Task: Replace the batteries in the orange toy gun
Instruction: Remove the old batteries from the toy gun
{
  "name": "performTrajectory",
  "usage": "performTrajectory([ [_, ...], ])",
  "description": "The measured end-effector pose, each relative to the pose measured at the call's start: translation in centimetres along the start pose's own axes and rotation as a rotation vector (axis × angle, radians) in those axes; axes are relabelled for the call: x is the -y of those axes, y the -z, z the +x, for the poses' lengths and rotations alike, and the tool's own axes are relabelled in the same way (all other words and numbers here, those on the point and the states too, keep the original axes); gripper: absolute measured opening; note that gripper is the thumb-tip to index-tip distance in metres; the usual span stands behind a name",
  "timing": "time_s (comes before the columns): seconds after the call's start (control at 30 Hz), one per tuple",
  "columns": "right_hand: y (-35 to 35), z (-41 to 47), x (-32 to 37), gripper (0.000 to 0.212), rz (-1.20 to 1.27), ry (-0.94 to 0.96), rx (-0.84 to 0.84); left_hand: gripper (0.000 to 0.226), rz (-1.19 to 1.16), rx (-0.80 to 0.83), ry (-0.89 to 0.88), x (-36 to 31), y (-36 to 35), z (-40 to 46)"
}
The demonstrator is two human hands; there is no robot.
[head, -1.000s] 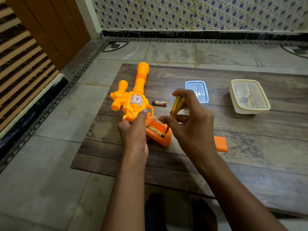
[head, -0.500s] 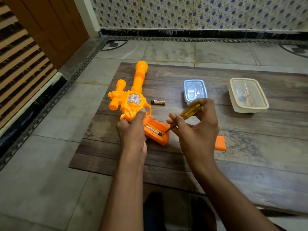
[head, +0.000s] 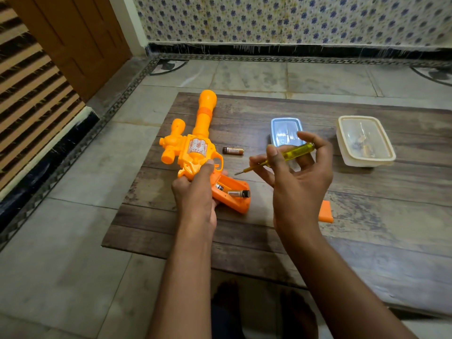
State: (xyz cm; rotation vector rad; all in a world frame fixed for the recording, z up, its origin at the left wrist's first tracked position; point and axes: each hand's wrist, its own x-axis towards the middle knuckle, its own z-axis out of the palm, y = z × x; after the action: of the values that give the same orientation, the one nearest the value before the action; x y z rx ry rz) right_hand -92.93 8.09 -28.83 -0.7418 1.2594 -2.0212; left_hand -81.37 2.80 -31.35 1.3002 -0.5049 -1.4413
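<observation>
At the far left a brown door (head: 73, 40) and a slatted panel (head: 29, 99) stand beside the tiled floor (head: 73, 241), and a low wooden bench (head: 367, 241) fills the middle and right. The orange toy gun (head: 195, 152) lies on the left part of the bench, its barrel pointing away toward the flowered wall (head: 293, 18) and its grip toward the person. The left hand (head: 195, 194) is clamped on the gun just behind the trigger guard, thumb on top and fingers wrapped under. The grip's battery slot is open and faces up; one battery in the slot (head: 238, 193) sits tilted, its dark end raised at the rim, with part of a second one showing beside the hand. A loose battery (head: 232, 150) lies on the bench just right of the gun body, apart from it. Further right, the right hand (head: 298, 172) is raised above the bench, fingers half curled, pinching a yellow screwdriver (head: 286, 155) between thumb and fingers; its tip points left and down, toward the open slot but clear of it. Behind that hand lies a blue lid (head: 285, 130), and below its wrist an orange cover (head: 326, 212) lies flat on the bench. At the far right stands a cream plastic box (head: 386, 157) holding small items too blurred to make out.
</observation>
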Motion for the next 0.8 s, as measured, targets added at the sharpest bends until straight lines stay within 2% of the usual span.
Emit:
performTrajectory([
  [0.2,0.1,0.2,0.5,0.049,-0.184,0.234,0.226,0.010,0.019,-0.003,-0.013,0.0,0.1,0.2],
  [0.3,0.6,0.5,0.4,0.049,-0.301,0.315,0.341,0.018,0.023,-0.007,-0.008,0.1,0.2,0.2],
  [0.37,1.1,1.0,0.2,0.045,-0.447,0.367,0.419,0.015,0.015,-0.015,-0.006,0.0,0.2,0.3],
  [0.47,1.9,1.6,-0.3,0.027,-0.827,0.459,0.570,0.022,-0.001,-0.011,-0.017,-0.1,0.4,0.5],
  [0.53,2.5,1.9,-1.0,0.025,-1.001,0.443,0.698,0.027,-0.005,-0.014,-0.023,-0.1,0.5,0.5],
  [0.6,2.6,1.9,-1.4,0.021,-1.059,0.404,0.770,0.020,0.007,-0.008,-0.031,0.0,0.5,0.5],
  [0.7,2.5,1.9,-1.5,0.016,-1.050,0.423,0.764,0.015,0.012,-0.021,-0.043,0.0,0.3,0.5],
  [0.8,2.2,2.2,-0.9,0.011,-0.975,0.474,0.617,0.013,0.003,-0.024,-0.054,0.0,0.2,0.6],
])
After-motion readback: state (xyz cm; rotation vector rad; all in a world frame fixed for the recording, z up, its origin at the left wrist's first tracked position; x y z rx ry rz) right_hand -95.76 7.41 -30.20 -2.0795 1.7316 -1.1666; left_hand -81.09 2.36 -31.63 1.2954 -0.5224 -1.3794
